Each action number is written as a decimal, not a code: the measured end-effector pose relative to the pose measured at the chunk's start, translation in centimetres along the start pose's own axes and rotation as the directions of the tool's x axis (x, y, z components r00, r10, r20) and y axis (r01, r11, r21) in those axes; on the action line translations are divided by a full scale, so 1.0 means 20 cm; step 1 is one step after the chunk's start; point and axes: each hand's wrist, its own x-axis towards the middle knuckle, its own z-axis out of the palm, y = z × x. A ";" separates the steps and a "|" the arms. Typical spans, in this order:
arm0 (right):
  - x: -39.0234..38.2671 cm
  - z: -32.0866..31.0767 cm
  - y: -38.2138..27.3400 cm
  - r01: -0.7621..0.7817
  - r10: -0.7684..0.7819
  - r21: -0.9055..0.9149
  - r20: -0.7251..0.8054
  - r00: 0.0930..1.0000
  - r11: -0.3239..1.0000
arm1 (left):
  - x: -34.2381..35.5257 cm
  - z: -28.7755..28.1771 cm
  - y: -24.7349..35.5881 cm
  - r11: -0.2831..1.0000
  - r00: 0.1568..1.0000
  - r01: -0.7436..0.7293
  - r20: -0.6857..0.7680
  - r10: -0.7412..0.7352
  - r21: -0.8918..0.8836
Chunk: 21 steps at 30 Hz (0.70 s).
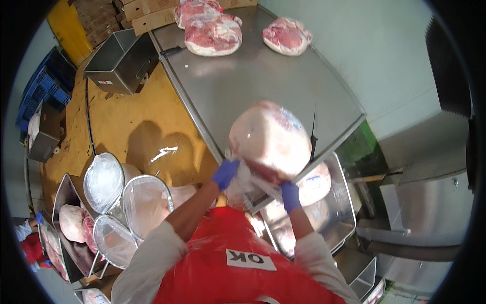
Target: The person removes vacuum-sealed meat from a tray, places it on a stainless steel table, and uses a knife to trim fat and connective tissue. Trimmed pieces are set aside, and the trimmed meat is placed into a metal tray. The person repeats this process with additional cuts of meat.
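Observation:
A large pale ham [268, 139], skin side up with a blue stamp on it, lies at the near end of the steel table [243, 83]. My blue-gloved left hand [226, 175] is closed on a translucent plastic bag [242, 178] at the ham's near left side. My right hand [290, 196], also in a blue glove, is closed at the ham's near end, where the plastic stretches across; its fingertips are partly hidden. Just right of the ham lies a dark-handled knife [313, 142]. Motion blurs the ham slightly.
More meat pieces [212, 35] lie at the table's far end, near another knife [171, 50]. A metal tub [329, 202] holding hams stands below on the right. Bag-lined hoops [147, 202] and a meat bin [76, 223] stand left. An open steel cart [119, 66] is farther off.

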 end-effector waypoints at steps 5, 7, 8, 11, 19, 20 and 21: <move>-0.21 -0.27 -0.12 -0.015 0.014 0.075 0.009 1.000 0.997 | -0.45 0.07 0.24 0.950 0.945 -0.310 0.111 0.307 0.018; -0.30 -0.35 -0.48 0.075 -0.076 0.040 0.009 0.997 0.996 | -0.55 0.06 0.44 0.941 0.934 -0.338 0.115 0.337 -0.015; -0.29 -0.39 -0.59 -0.097 0.090 0.288 0.040 0.995 0.953 | -0.49 0.07 0.48 0.783 0.790 -0.612 0.140 0.597 0.110; -0.18 -0.44 -0.88 -0.084 0.120 0.618 -0.017 0.993 0.782 | -0.36 0.12 0.74 0.825 0.828 -0.556 0.160 0.537 0.104; -0.62 -0.49 -1.10 0.566 -0.606 0.302 0.054 0.793 0.767 | -1.10 -0.19 0.78 0.808 0.820 -0.567 0.014 0.572 0.158; -0.63 -0.47 -1.13 0.555 -0.599 0.262 0.129 0.790 0.789 | -1.16 -0.22 0.72 0.840 0.839 -0.538 -0.059 0.542 0.066; -0.62 -0.46 -1.18 0.548 -0.587 0.220 0.202 0.784 0.807 | -1.22 -0.27 0.65 0.826 0.825 -0.555 -0.059 0.562 0.101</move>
